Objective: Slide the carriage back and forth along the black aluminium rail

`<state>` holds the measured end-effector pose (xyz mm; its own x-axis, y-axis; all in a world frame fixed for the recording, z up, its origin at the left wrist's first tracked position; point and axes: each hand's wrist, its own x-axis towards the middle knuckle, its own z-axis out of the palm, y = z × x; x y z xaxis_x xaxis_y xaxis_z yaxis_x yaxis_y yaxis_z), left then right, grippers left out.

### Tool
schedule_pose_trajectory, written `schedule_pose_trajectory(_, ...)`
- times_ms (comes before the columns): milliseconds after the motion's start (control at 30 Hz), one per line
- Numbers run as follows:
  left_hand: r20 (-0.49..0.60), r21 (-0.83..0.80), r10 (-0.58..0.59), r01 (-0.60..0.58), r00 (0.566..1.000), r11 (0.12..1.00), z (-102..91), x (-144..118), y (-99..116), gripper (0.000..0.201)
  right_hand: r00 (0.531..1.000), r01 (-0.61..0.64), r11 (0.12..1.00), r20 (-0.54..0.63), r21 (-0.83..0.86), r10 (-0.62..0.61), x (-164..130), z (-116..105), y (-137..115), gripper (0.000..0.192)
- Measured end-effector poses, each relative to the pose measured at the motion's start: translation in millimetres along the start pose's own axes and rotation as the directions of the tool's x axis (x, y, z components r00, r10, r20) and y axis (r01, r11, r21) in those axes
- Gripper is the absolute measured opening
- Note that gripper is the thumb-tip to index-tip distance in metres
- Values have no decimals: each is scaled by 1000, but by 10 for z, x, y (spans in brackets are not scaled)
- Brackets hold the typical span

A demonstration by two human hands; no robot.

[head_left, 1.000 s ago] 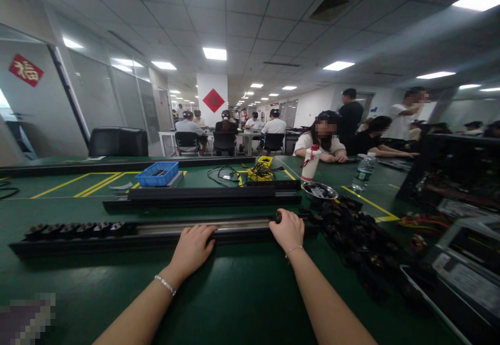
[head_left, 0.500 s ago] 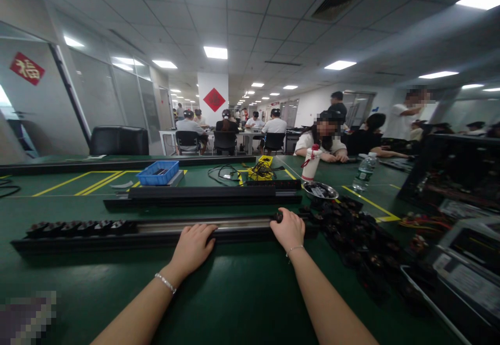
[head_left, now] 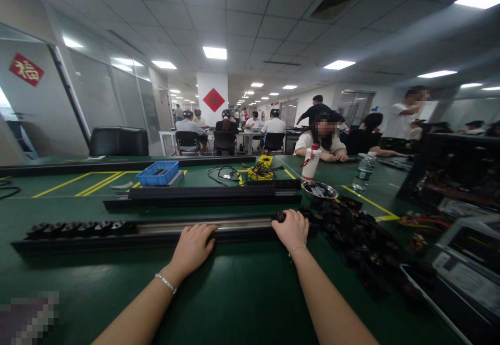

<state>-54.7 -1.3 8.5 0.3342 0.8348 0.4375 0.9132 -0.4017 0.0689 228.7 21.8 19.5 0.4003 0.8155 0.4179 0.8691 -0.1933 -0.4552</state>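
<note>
Black rail [head_left: 156,230] near worktop's front edge | left hand [head_left: 191,248] flat on it | right hand [head_left: 291,229] closed on small black part [head_left: 279,217] | seating in progress; next needs alignment.

Beyond the work, a blue tray [head_left: 158,173] sits on the green table [head_left: 234,293] near a yellow box [head_left: 261,170], a white bottle [head_left: 310,164] and a water bottle [head_left: 363,171], with seated people [head_left: 224,126] behind.
</note>
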Motion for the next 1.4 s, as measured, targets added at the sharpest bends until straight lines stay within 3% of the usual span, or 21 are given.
schedule_pose_trajectory(900,19,-12,-4,4,1000,1000,-35,7,17,30,999,19,999,42,31,-21,81,-49,118,40)
schedule_pose_trajectory(1400,-8,-31,-22,22,1000,999,-14,3,8,33,998,-35,999,60,11,35,98,-50,138,41)
